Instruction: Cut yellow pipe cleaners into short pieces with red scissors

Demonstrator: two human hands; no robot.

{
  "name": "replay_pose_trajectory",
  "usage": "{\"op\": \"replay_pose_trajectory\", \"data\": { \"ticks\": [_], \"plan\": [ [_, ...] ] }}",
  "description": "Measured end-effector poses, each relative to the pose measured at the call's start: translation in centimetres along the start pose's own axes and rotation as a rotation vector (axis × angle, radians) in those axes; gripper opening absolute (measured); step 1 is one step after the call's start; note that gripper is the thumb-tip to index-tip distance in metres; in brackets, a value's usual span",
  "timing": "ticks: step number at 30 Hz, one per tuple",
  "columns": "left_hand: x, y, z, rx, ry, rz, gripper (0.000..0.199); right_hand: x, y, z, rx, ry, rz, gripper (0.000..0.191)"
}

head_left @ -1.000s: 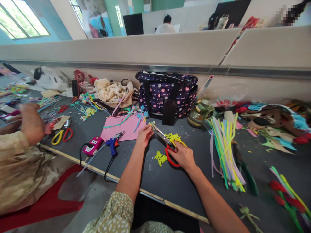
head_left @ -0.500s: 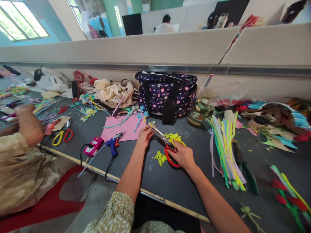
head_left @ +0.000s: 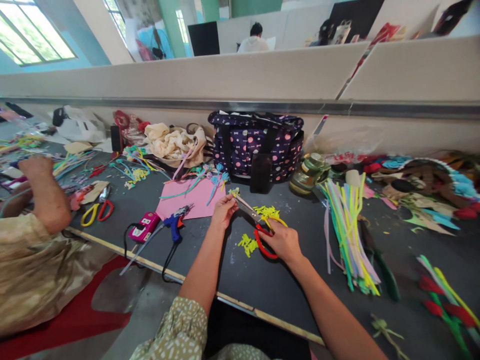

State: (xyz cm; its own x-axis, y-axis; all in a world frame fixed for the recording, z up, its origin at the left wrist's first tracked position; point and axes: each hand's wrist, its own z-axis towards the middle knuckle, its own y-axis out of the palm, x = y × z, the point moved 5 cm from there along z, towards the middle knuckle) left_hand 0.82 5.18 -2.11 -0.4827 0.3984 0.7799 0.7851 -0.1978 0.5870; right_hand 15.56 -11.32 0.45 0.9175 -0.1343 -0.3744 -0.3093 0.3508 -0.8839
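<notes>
My right hand (head_left: 283, 239) is closed through the handles of a pair of scissors (head_left: 258, 218), one handle red and the other yellow. The blades point up and left and reach my left hand (head_left: 225, 210). Pinched in my left fingertips is a small yellow piece (head_left: 234, 192), right at the blade tips; its exact kind is too small to make out. Two heaps of short yellow cut pieces lie by the scissors: one heap (head_left: 267, 212) behind the blades, another heap (head_left: 248, 245) in front of them.
A pink sheet (head_left: 168, 202), a blue glue gun (head_left: 174, 224) and a magenta box (head_left: 145, 226) lie to the left. Behind stand a dark patterned bag (head_left: 240, 145), a phone (head_left: 261, 172) and a jar (head_left: 307, 172). Coloured stems (head_left: 348, 230) lie right. Another person's arm (head_left: 47, 195) rests at far left.
My hands and the scissors stay almost in place. The other person's arm at the left has shifted slightly.
</notes>
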Motion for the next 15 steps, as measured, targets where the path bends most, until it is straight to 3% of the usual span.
{"op": "replay_pose_trajectory", "data": {
  "ticks": [15],
  "plan": [
    [-0.46, 0.22, -0.08, 0.013, -0.031, -0.04, 0.032, -0.23, 0.04, -0.08, 0.027, -0.025, -0.03, 0.039]
  ]
}}
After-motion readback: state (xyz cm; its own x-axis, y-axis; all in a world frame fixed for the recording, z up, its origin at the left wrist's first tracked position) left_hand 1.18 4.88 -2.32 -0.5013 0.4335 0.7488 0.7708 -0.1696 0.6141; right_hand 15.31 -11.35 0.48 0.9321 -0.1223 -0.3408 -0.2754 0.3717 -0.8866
